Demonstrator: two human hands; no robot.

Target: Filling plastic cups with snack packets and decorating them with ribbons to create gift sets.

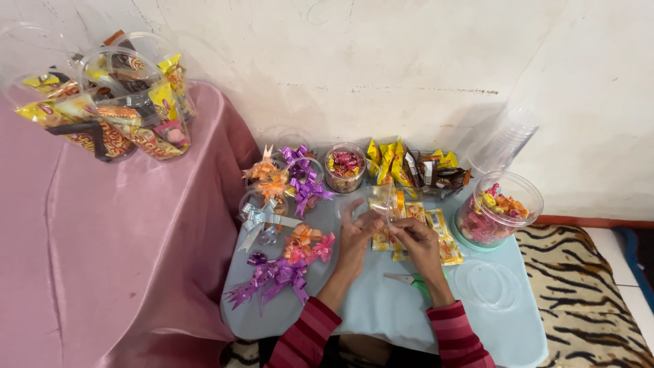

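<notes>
My left hand [355, 235] and my right hand [415, 240] meet over a low table with a pale blue cloth [381, 310]. Together they hold a clear plastic cup [379, 202], tilted, between the fingertips. Yellow snack packets [443, 235] lie flat under and just right of my hands. Green-handled scissors [409, 279] rest on the cloth between my wrists. Both sleeves are red striped.
Ribbon bows in orange, purple, silver and pink [289, 204] crowd the table's left. A small candy cup [345, 167], a packet tray [415, 169], a big candy jar [497, 208], its lid [487, 285] and stacked clear cups [504, 140] sit behind and right. Filled cups [116, 102] stand on pink cloth.
</notes>
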